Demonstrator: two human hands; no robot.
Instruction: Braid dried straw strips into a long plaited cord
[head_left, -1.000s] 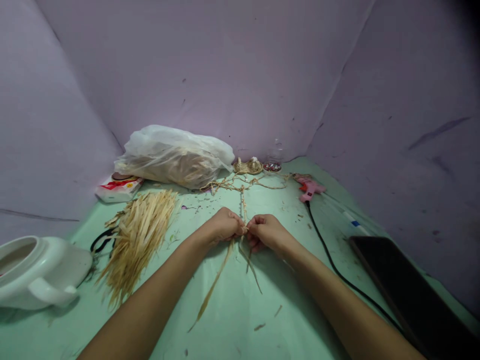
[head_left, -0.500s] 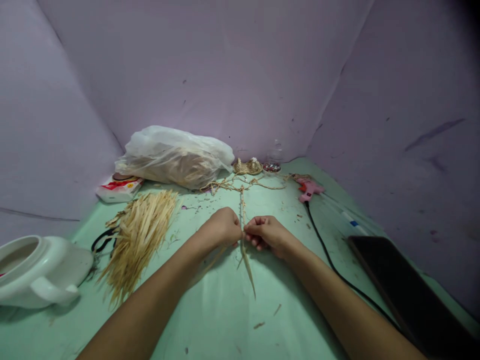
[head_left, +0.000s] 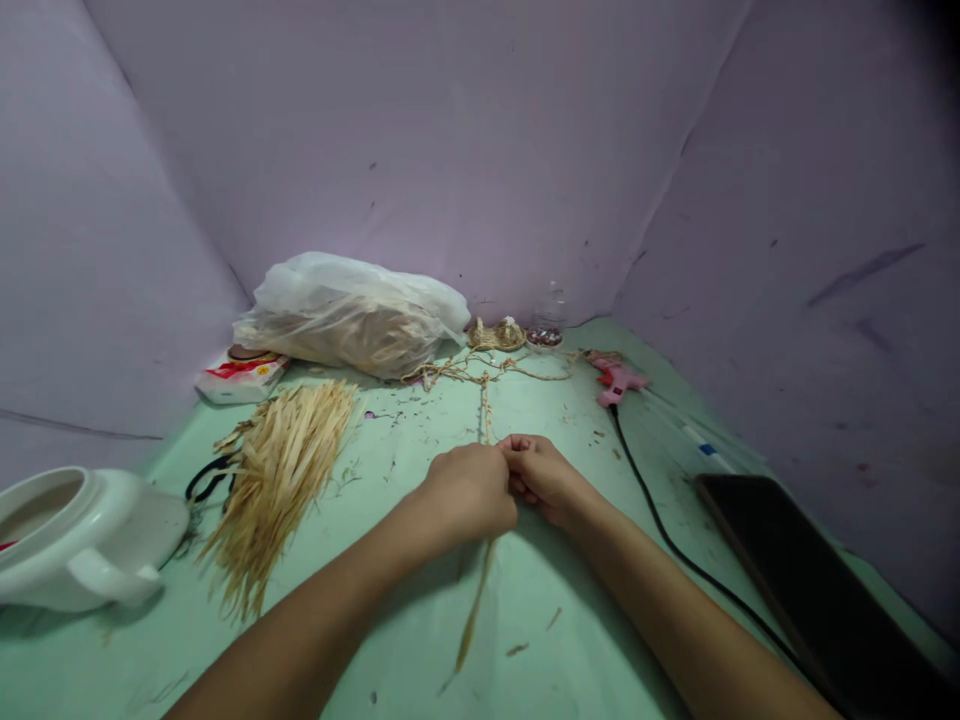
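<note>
My left hand (head_left: 471, 488) is closed at the near end of a thin straw-coloured cord (head_left: 486, 405) of twisted fibre. My right hand (head_left: 541, 476) pinches at the same spot, its fingertips touching the left hand. From there the cord runs away from me to a tangle of similar cord (head_left: 465, 368) near the wall. A loose strand end (head_left: 474, 615) hangs out below my left hand toward me. The fingertips of the left hand are hidden behind its back.
Left lie a bundle of dry fibre strips (head_left: 289, 470), black-handled scissors (head_left: 208, 478) and a white pot (head_left: 105, 540). Behind are a plastic bag (head_left: 352, 310), a tissue pack (head_left: 240, 380) and a woven piece (head_left: 496, 335). Right are a pink glue gun (head_left: 621, 380), its cable and a dark phone-like slab (head_left: 810, 590).
My left hand has moved right and toward me, turning over the cord so its back covers the working spot. The strand end now points down-left. My right hand has barely shifted.
</note>
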